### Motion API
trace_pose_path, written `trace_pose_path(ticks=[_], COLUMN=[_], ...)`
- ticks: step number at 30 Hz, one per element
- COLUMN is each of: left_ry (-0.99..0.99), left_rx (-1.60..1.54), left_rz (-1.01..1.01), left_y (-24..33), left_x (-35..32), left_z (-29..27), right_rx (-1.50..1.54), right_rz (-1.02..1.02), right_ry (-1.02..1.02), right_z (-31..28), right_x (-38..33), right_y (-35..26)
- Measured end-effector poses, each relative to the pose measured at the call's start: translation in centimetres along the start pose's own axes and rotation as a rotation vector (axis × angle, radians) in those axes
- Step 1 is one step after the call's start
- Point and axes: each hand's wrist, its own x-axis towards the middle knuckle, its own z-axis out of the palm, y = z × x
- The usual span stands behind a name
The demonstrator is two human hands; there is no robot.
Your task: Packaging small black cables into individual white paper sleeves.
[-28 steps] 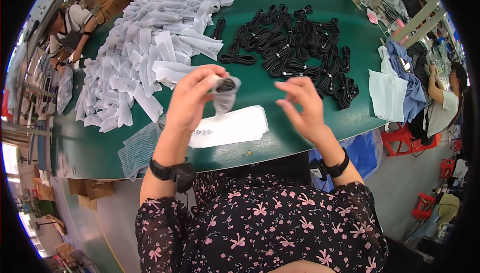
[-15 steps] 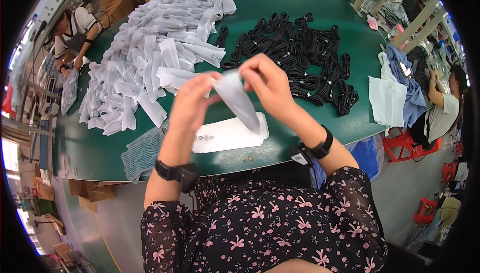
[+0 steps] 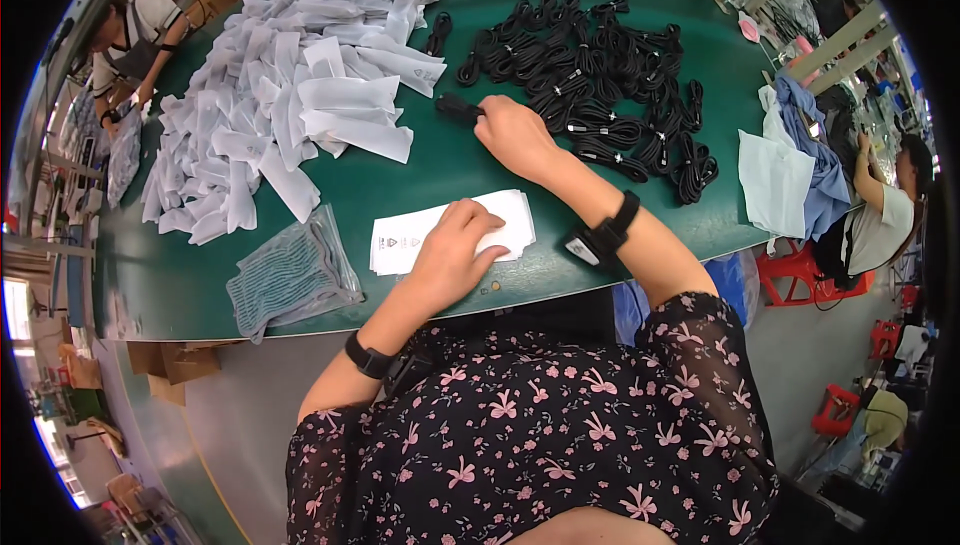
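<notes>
My left hand [image 3: 458,250] lies on a stack of flat white paper-like bags [image 3: 395,240], its fingers stretched over the top one and the thumb apart. Farther out, my right hand [image 3: 515,135] is closed on a bundled black cable [image 3: 459,108] that sticks out to its left. A spread of coiled black cables [image 3: 600,75] lies just beyond and to the right of that hand. To the left is a large heap of filled translucent white bags [image 3: 300,75]; one bag [image 3: 355,110] lies at its near edge.
A grey-green striped cloth in clear plastic [image 3: 290,275] lies near the table's front edge. White and blue cloths [image 3: 775,190] hang over the right edge. A co-worker [image 3: 140,45] is at the far left, another [image 3: 895,205] at the right by red stools [image 3: 800,275].
The white bag I held between both hands is out of them, at the heap's near edge. My left hand came down onto the stack; my right hand now grips a cable.
</notes>
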Motion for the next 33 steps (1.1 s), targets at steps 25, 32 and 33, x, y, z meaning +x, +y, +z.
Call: trace_pose_path(ticks=[25,32,33], left_ry=[0.056,0.105,0.098], left_rx=[-0.032,-0.307,-0.33], left_rz=[-0.207,-0.38,-0.374], left_y=[0.8,0.8,0.9], left_x=[-0.5,-0.8,-0.7], left_z=[2.3,2.1,1.9], right_rx=[0.342,0.176,0.175], right_rz=[0.075,-0.101,-0.099], right_ry=[0.196,0.133,0.134], right_z=[-8.3,-8.6,-8.5], right_x=[-17.9,-17.8,-17.8], right_y=[-4.4,-4.4,-4.2])
